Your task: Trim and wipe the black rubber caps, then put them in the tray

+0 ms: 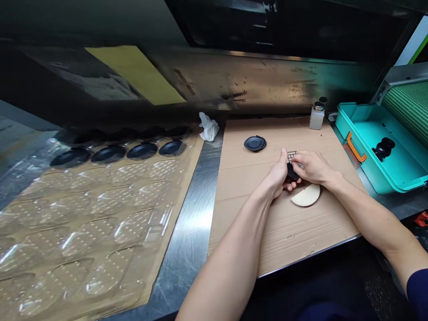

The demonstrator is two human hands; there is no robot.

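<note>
Between my two hands is a small black part [293, 172], mostly covered by fingers. My left hand [281, 174] is closed around it from the left, thumb up and fingertips beneath. From the right, the fingers of my right hand [309, 166] are bent and pinched at its upper edge; whether they grip something smaller there is hidden. Just below the hands a cream-coloured round disc [306, 196] lies on the cardboard sheet [240, 214], partly covered by my hands. Farther back on the cardboard rests a round black lid-like part [255, 143].
On the left, a clear moulded plastic tray [100, 209] holds several black round parts [109, 154] in its back rows. Crumpled white tissue [208, 127] lies behind. A bottle with a metal top [317, 116] stands at the back right, beside a teal bin [377, 169] containing black pieces [384, 148].
</note>
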